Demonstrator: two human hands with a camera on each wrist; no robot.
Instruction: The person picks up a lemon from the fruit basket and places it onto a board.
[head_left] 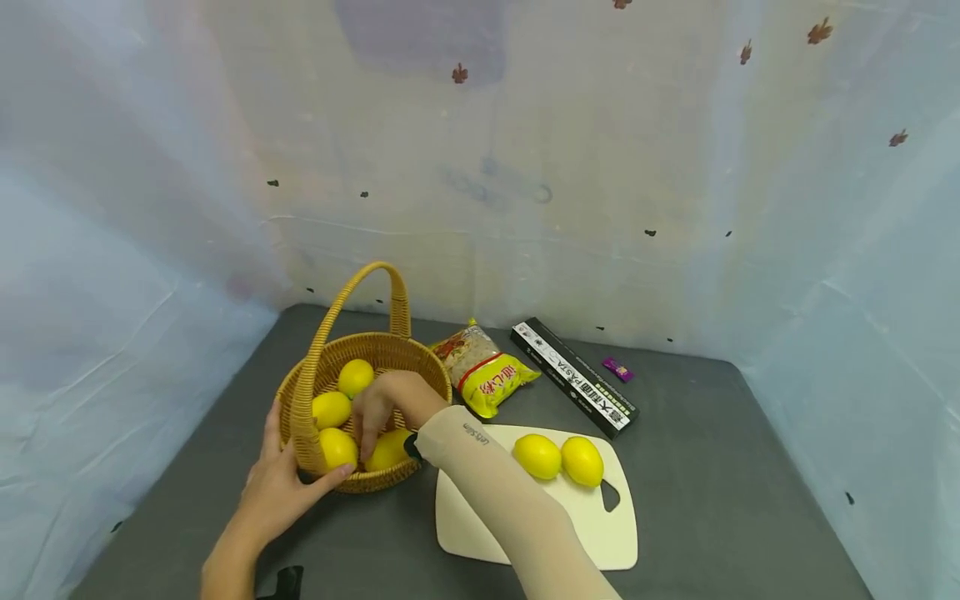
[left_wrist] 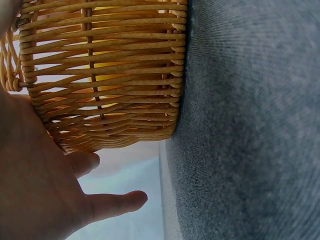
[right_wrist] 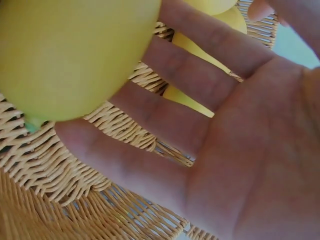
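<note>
Lemon (right_wrist: 80, 55), smooth yellow, green-tipped | right fingers (right_wrist: 165, 115) spread behind it | left fingers (left_wrist: 120, 202) spread around wicker basket (head_left: 375, 482)

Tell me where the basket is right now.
In the head view, the basket stands left of centre on the table, left of the bag and the board, with the left hand against its near left side.
</note>
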